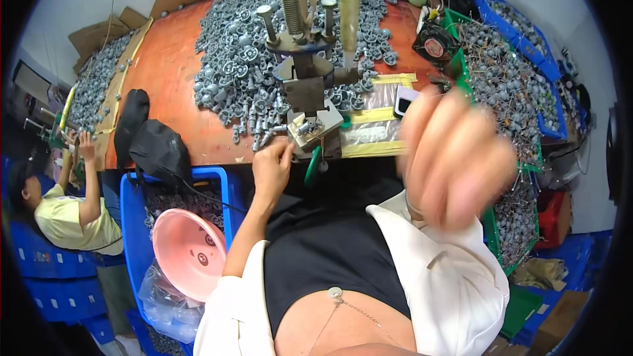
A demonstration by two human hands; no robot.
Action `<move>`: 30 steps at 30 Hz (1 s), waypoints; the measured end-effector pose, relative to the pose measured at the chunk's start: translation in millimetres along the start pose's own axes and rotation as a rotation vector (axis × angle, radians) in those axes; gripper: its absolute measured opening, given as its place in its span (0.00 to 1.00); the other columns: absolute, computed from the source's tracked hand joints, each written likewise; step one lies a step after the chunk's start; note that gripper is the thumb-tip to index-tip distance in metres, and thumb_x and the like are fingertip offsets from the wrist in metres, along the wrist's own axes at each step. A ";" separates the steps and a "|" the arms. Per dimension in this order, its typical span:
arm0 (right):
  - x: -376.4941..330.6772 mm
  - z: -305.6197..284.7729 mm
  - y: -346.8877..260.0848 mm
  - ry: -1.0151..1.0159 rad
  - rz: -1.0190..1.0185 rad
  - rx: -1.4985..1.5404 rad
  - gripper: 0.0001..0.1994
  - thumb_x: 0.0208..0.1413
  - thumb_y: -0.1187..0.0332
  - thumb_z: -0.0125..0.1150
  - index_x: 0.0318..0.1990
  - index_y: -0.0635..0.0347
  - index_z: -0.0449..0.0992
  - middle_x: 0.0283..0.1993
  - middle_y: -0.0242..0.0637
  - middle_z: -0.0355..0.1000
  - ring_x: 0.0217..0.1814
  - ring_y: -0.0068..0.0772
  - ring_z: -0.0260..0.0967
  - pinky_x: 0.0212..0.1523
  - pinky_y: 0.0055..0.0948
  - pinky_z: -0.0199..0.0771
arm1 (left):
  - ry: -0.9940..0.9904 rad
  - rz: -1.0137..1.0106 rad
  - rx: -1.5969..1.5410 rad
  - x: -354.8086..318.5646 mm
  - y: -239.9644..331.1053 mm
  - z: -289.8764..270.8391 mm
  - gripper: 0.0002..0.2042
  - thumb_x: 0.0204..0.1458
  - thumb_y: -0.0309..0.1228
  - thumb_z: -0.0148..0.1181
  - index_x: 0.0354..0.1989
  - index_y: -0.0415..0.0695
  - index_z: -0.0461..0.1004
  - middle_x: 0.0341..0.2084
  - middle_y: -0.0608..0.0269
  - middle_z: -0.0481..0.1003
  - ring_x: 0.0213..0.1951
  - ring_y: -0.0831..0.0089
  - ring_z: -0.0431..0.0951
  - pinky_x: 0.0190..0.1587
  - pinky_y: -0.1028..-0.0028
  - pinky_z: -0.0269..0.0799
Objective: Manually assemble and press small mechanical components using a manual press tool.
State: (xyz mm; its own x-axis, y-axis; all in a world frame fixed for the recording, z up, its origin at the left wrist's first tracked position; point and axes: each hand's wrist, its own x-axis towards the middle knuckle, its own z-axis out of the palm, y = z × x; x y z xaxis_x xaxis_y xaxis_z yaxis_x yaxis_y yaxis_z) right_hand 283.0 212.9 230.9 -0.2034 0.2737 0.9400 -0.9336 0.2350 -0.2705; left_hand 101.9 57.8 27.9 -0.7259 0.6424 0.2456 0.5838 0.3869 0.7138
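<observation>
My left hand [271, 166] rests at the table's front edge, just left of the metal fixture block [314, 126] of a small bench press [304, 69]. Its fingers are curled together, and whatever lies between them is too small to make out. A small pale piece [299, 122] sits on the block. Close above the left hand lie several grey plastic fittings [264, 137], part of a large heap of grey plastic parts [241, 53] behind the press. My right hand [455, 155] is raised on the right, near the camera and smeared by motion, so its grip is unclear.
Blue crate [128, 224] with a pink basin [188, 250] stands at lower left; a black bag [158, 151] lies above it. Green trays [461, 69] of wired grey parts and a small fan [435, 46] are at right. Another person [72, 214] works at far left.
</observation>
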 end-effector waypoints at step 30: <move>-26.6 17.3 7.0 -0.547 0.447 1.110 0.07 0.47 0.75 0.67 0.24 0.66 0.74 0.23 0.36 0.72 0.18 0.32 0.66 0.17 0.30 0.59 | 0.796 -0.141 -0.424 190.3 -164.9 -258.7 0.16 0.58 0.34 0.54 0.47 0.33 0.71 0.35 0.63 0.76 0.39 0.73 0.76 0.39 0.79 0.70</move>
State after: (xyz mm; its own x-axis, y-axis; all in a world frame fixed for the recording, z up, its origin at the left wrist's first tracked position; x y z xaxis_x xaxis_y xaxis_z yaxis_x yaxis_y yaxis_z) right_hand 276.9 191.2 207.6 -0.4032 -0.3446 0.8478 -0.4456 -0.7352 -0.5108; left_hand -226.5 -54.8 126.6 -0.9084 -0.0998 0.4059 0.4028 0.0504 0.9139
